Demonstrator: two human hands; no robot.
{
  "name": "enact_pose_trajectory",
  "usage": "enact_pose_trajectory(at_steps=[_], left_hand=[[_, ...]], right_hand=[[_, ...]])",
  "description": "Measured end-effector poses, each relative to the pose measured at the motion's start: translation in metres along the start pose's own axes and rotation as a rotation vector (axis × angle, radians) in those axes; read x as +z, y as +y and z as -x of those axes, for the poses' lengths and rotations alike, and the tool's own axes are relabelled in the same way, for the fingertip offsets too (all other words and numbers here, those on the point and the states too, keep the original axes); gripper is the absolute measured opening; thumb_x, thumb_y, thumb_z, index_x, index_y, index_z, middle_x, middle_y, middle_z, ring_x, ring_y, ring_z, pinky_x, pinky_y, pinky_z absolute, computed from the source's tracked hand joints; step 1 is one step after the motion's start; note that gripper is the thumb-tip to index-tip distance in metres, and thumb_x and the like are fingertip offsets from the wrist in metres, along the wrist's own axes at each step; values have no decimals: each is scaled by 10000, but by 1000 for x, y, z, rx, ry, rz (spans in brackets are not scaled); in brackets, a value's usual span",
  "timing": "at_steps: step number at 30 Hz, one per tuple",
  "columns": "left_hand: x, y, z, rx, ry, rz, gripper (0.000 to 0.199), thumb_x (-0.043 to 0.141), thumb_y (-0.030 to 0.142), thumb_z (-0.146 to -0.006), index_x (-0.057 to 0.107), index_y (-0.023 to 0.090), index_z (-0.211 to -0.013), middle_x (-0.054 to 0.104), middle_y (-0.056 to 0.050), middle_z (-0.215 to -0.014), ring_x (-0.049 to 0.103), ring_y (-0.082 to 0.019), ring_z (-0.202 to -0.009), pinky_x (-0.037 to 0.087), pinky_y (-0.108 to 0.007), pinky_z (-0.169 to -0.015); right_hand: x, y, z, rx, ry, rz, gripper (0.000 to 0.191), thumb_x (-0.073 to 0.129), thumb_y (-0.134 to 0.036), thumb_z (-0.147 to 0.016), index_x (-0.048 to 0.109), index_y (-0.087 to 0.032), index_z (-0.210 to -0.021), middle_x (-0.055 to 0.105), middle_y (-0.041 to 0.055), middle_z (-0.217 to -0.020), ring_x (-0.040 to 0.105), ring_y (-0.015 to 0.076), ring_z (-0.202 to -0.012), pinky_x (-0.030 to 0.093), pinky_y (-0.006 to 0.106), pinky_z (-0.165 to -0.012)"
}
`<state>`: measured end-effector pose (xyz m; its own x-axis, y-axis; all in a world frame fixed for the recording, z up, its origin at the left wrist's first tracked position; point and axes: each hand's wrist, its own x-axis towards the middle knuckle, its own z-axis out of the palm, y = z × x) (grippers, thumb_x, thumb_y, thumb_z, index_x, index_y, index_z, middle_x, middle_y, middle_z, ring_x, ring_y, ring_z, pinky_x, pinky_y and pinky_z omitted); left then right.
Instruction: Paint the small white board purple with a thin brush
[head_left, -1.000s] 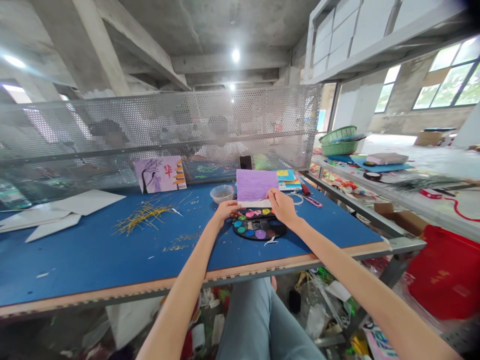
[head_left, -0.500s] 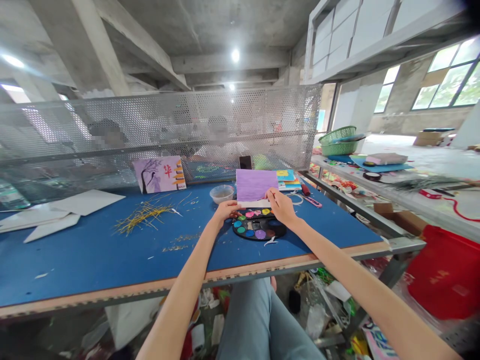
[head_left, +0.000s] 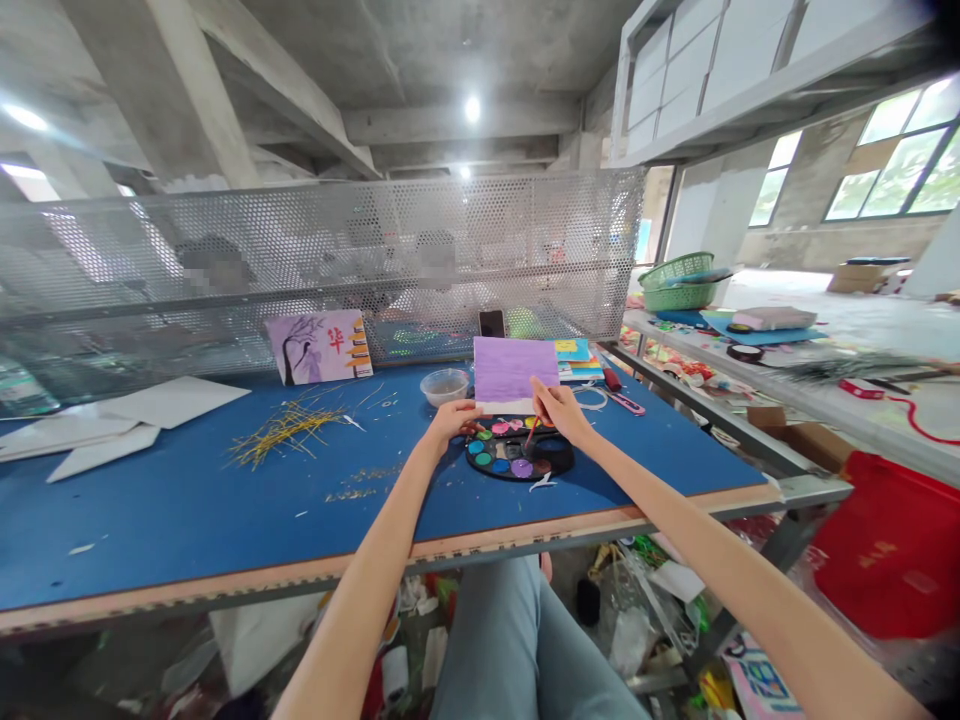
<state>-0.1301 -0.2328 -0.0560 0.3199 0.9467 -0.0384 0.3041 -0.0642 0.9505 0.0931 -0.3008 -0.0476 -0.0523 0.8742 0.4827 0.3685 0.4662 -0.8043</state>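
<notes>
My right hand (head_left: 562, 412) is closed on a thin paintbrush (head_left: 532, 434), its tip pointing down at the black paint palette (head_left: 555, 467). Round wells of blue, green, pink, yellow and purple paint fill the palette. Just behind it, a board painted purple (head_left: 516, 372) stands tilted up, with a white strip left along its lower edge. The fingers of my left hand (head_left: 454, 421) close on the board's lower left corner, beside the palette. A clear plastic bowl (head_left: 444, 384) stands behind my left hand.
On the blue table (head_left: 247, 530) lie yellow stalks (head_left: 289, 432) and white boards (head_left: 112, 428). A finished painting (head_left: 321, 347) leans on the perforated metal screen (head_left: 300, 250). A phone (head_left: 491, 324) and a pink cutter (head_left: 626, 402) are farther back. Shelving with a green basket (head_left: 679, 283) borders the right.
My right hand has brought the brush from the board's lower edge down to the palette. My left hand stays at the board's corner.
</notes>
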Motion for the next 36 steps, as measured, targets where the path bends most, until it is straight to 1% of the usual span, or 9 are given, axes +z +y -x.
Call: enact_pose_trajectory(at_steps=[3,6,20,26,30,36], left_hand=[[0,-1,-1,5,4,1,256,604,319,-930,619,133,-1106,663,-60,-1032,652,-154,-830,565,-338,-743],[1,0,-1,8,7,3,259,604,330,-930,624,132,-1095,670,-58,-1017,655,-151,-819,565,-338,-743],[1,1,0,-1,-10,6,254,602,319,-931,618,134,-1105,660,-54,-1012,649,-152,-821,563,-335,-736],[0,3,3,2,-18,17,260,603,329,-931,623,132,-1099,670,-53,-1003,653,-147,-803,563,-333,-734],[0,4,2,-6,-21,13,258,603,315,-931,616,134,-1115,662,-55,-1014,649,-149,-812,564,-330,-729],[0,2,0,-12,-14,13,251,605,302,-929,612,134,-1116,655,-60,-1043,648,-154,-835,565,-334,-738]], right_hand=[[3,-1,2,19,-74,-38,709,319,-749,-882,436,-198,-451,394,-19,-360,354,75,-357,308,236,-441],[5,0,4,31,-98,-49,703,357,-747,-870,436,-195,-442,388,-26,-348,344,69,-347,294,232,-434],[5,5,2,46,-85,-20,690,373,-744,-864,449,-199,-447,420,-22,-368,394,86,-373,342,242,-481],[5,7,0,61,-75,-33,687,373,-758,-853,489,-197,-474,460,-11,-384,415,92,-381,347,238,-471],[6,10,0,70,-69,-55,684,386,-763,-844,500,-194,-482,470,-8,-394,414,89,-378,343,235,-460],[7,12,-2,81,-64,-106,684,358,-778,-842,468,-201,-490,429,-24,-377,375,79,-356,327,235,-442]])
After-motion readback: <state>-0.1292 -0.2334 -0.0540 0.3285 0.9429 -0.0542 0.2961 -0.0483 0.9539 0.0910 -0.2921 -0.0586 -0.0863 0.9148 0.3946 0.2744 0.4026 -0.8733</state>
